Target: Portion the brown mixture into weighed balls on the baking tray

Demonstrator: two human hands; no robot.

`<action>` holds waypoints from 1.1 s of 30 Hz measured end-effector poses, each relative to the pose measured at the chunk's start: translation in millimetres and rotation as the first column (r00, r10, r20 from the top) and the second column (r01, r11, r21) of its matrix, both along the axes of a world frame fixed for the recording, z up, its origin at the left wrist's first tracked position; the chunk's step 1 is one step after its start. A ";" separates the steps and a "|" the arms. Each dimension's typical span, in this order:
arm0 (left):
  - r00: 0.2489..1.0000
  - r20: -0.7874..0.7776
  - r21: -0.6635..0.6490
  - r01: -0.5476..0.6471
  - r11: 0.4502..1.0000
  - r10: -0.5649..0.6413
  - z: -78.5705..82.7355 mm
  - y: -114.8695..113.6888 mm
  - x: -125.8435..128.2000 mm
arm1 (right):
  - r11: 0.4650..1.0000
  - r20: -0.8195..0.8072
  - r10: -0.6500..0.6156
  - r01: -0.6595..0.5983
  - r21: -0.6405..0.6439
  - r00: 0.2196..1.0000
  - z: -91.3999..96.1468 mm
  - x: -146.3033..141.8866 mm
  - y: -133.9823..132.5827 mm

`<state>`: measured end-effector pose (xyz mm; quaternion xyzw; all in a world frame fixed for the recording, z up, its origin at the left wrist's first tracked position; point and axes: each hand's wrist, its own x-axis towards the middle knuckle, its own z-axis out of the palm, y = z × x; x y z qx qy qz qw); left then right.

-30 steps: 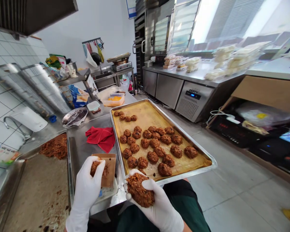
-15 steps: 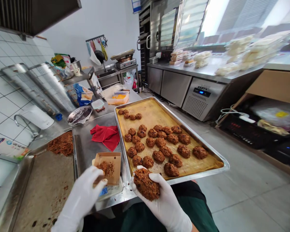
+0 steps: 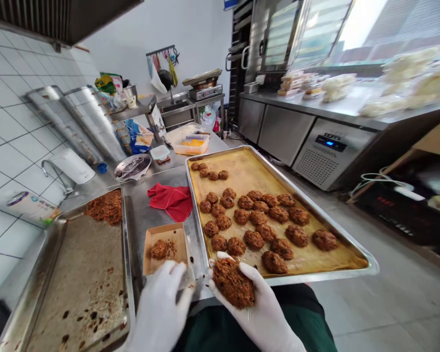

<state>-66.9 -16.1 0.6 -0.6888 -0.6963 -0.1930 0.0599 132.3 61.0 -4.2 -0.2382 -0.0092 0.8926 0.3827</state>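
My right hand (image 3: 258, 308), in a white glove, cups a brown shredded lump (image 3: 233, 282) just below the near edge of a baking tray (image 3: 352, 234). Paper lines that tray, and several brown round cakes (image 3: 254, 222) sit on it. My left hand (image 3: 161, 308), also gloved, hovers with fingers spread over the near end of a small cardboard dish (image 3: 165, 244). A bit of the brown mix (image 3: 158, 249) lies in the dish. The left hand holds nothing.
A second steel tray (image 3: 77, 278) at the left has crumbs and a heap of brown mix (image 3: 105, 208) at its far end. A red cloth (image 3: 171, 200) lies on the steel counter. Behind are a metal bowl (image 3: 132, 167), containers and a refrigerated counter (image 3: 326, 142).
My left hand let go of the bit of mix in the cardboard dish and drew back toward me. My view shifted left. The right hand still holds the lump.
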 end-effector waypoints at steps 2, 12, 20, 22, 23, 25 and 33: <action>0.990 0.109 0.071 0.085 0.994 -0.093 6.4 -3.9 24.1 | 0.996 -0.001 0.038 -0.037 0.082 0.999 0.0 -1.6 -1.7; 0.901 0.380 0.162 0.160 0.974 -0.211 14.3 10.0 65.0 | 0.948 0.225 0.098 -0.159 0.275 0.969 -5.0 10.0 -1.3; 0.925 0.346 0.126 0.122 0.984 -0.159 21.3 10.6 61.5 | 0.858 0.318 0.125 -0.263 0.440 0.940 -5.5 16.2 10.2; 0.911 0.374 0.144 0.128 0.981 -0.174 23.1 10.1 59.8 | 0.857 0.300 0.114 -0.246 0.453 0.947 -4.7 12.9 8.7; 0.901 0.395 0.147 0.131 0.980 -0.180 24.2 9.8 58.6 | 0.856 0.287 0.118 -0.244 0.456 0.950 -4.1 11.0 7.7; 0.882 0.434 0.143 0.133 0.981 -0.183 26.7 9.4 55.6 | 0.856 0.260 0.133 -0.244 0.456 0.956 -2.7 7.5 5.9; 0.861 0.436 0.068 0.260 0.963 -0.263 39.4 10.3 48.8 | 0.856 0.310 0.116 -0.253 0.451 0.944 6.6 2.4 -0.5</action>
